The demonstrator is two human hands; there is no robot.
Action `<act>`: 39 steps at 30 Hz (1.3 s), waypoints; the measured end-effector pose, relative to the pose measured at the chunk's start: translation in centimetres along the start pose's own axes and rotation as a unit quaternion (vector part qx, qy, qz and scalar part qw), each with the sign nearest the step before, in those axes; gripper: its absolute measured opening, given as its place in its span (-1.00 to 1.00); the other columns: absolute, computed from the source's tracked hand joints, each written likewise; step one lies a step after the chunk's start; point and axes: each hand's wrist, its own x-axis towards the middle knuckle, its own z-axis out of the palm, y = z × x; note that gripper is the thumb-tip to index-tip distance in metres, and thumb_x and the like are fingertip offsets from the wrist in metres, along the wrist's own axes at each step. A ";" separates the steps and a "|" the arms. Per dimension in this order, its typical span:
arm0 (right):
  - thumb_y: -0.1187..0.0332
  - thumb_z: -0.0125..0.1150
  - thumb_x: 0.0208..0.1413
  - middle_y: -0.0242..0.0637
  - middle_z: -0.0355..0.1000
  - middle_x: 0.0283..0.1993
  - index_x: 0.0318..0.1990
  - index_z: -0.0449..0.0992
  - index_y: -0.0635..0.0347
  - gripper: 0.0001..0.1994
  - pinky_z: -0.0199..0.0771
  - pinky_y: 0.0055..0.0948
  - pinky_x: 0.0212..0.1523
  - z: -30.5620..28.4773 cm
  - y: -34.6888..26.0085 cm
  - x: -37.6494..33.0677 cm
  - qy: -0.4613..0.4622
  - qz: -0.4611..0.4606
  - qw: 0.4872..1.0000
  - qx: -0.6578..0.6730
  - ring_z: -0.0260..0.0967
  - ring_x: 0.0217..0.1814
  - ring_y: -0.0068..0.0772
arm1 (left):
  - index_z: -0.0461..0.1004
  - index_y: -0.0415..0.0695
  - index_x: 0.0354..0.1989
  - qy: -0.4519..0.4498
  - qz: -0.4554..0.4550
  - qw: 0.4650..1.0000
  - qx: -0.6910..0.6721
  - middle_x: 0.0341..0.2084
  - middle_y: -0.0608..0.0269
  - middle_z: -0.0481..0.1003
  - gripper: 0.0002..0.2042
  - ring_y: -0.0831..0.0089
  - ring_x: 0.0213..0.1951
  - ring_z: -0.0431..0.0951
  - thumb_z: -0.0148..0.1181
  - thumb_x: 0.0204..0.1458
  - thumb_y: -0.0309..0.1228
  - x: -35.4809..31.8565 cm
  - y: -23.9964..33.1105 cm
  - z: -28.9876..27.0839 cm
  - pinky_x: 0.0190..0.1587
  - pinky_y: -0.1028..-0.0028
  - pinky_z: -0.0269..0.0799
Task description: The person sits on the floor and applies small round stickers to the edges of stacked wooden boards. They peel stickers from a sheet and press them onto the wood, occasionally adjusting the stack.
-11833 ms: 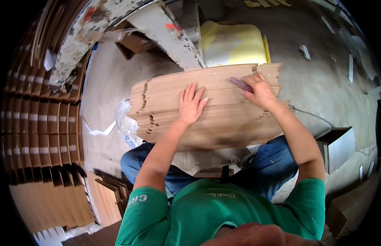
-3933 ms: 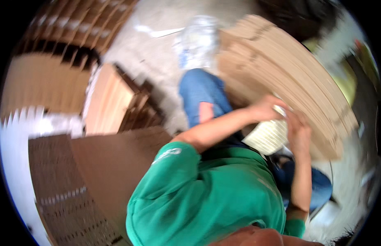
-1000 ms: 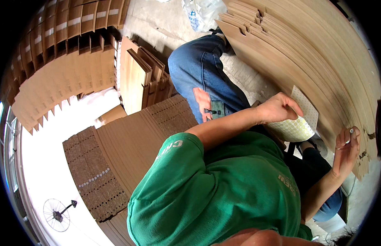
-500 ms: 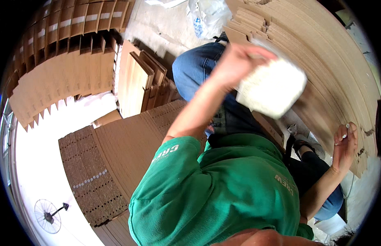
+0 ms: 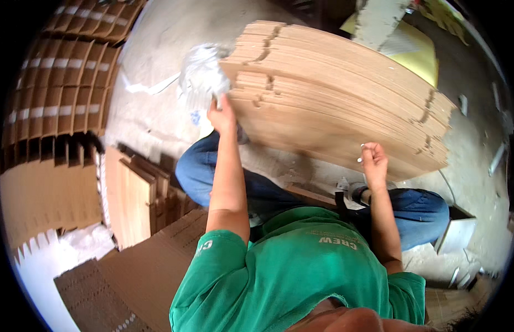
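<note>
My left hand point(image 5: 221, 115) reaches forward to the near edge of a crumpled clear plastic bag point(image 5: 203, 72) on the floor. Its fingers look extended and slightly apart, with nothing plainly between them; blur hides whether they touch the bag. My right hand point(image 5: 375, 161) is closed, with small white pegs point(image 5: 360, 160) poking out between the fingers. It hovers over the near side of a long stack of light-brown boards point(image 5: 329, 119) with notched edges, lying across the floor in front of me.
Several wooden panels point(image 5: 136, 193) lean together at my left, beside a larger brown stack point(image 5: 141, 249). Farther left stand divided brown racks point(image 5: 63, 88). A yellow sheet point(image 5: 417, 58) lies beyond the boards. A pale box point(image 5: 457, 229) sits by my right knee point(image 5: 414, 216).
My left hand has moved forward and left to the plastic bag; the blurred white package it carried is no longer in it. The view has swung, and my right hand keeps the pegs.
</note>
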 end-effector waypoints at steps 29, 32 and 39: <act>0.34 0.12 0.05 -0.51 0.31 -0.64 -0.39 0.42 0.14 -0.90 0.16 -0.65 -0.61 -18.6 -0.6 1.5 0.282 -0.085 0.947 -0.131 0.17 -0.63 -0.72 | 0.49 -0.34 -0.28 -0.009 -0.193 0.954 -0.231 -0.29 0.04 0.50 -0.56 0.28 -0.27 0.48 0.10 -0.03 -0.11 -2.2 2.8 3.0 -0.16 0.39 0.37; 0.30 0.18 0.01 -0.42 0.35 -0.64 -0.40 0.41 0.18 -0.84 0.25 -0.56 -0.56 -19.8 1.1 1.9 0.340 -0.125 0.907 -0.214 0.22 -0.62 -0.61 | 0.48 -0.34 -0.25 -0.015 -0.172 0.953 -0.250 -0.28 0.03 0.50 -0.56 0.26 -0.26 0.48 0.11 -0.03 -0.11 -2.0 1.9 3.4 -0.15 0.38 0.37; 0.22 0.18 -0.03 -0.12 0.46 -0.52 -0.39 0.42 0.18 -0.79 0.38 -0.31 -0.40 -18.6 -4.4 1.2 0.417 -0.107 0.834 -0.344 0.43 -0.46 -0.14 | 0.42 -0.33 -0.11 -0.106 -0.002 0.992 0.066 -0.18 -0.11 0.45 -0.57 0.12 -0.14 0.47 0.13 -0.13 -0.28 0.9 1.4 -0.3 -0.07 0.35 0.34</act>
